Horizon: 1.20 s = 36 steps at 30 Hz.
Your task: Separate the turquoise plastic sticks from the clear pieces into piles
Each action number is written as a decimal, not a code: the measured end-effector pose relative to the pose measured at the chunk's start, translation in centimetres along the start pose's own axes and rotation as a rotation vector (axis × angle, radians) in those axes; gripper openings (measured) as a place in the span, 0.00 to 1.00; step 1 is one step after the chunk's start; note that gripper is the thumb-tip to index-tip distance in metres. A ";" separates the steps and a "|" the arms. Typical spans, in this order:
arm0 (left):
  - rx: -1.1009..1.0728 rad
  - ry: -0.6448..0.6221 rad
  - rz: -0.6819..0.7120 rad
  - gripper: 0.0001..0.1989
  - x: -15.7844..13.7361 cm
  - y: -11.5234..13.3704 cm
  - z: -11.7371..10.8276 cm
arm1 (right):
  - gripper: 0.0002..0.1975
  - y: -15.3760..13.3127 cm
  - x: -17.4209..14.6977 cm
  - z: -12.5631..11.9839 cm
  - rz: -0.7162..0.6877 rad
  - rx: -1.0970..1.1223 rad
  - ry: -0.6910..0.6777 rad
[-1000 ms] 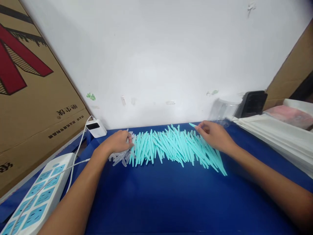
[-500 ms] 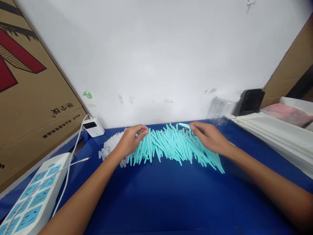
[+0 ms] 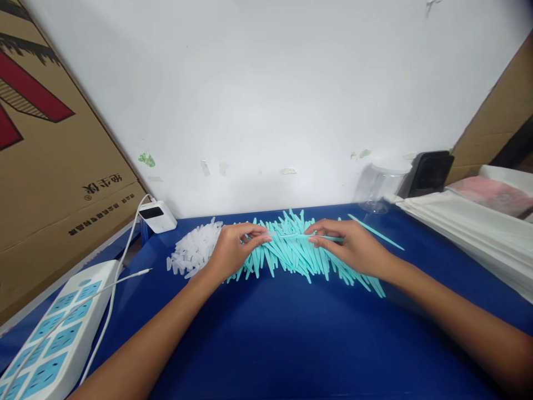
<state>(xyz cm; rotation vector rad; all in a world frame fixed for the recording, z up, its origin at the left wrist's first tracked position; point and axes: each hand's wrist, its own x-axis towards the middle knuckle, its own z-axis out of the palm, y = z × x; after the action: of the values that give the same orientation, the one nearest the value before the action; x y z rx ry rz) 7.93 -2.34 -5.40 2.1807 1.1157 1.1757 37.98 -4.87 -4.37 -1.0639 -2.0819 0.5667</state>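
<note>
My right hand (image 3: 353,244) pinches a teal eyebrow razor (image 3: 295,236), held level with its tip pointing left. Facing it, my left hand (image 3: 235,250) is closed on a small translucent cap (image 3: 272,234), mostly hidden by the fingertips. Cap and razor tip meet, or nearly so; I cannot tell how far one is inside the other. Beneath both hands spreads a pile of teal razors (image 3: 287,258). A heap of clear caps (image 3: 192,250) lies left of my left hand. One separate razor (image 3: 377,232) rests beyond my right hand.
On the left are a power strip (image 3: 62,328), a white cable, a small white device (image 3: 158,216) and a cardboard box (image 3: 83,150). A clear jar (image 3: 381,186), a black object (image 3: 431,173) and stacked white trays (image 3: 466,236) stand right. A white wall backs the blue table (image 3: 266,333).
Both hands have come together over the pile, the right moving left and down with its razor, the left moving right. The separate razor at right now shows plainly.
</note>
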 end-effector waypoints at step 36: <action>-0.022 -0.090 0.008 0.13 -0.5 1.5 0.6 | 0.11 -1.8 -0.1 -0.5 0.037 0.088 0.023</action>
<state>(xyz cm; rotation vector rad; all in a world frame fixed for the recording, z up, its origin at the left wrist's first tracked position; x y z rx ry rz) 8.95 -3.62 -5.05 2.2003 1.0520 1.0774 37.49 -5.95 -2.88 -1.0558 -2.0027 0.6554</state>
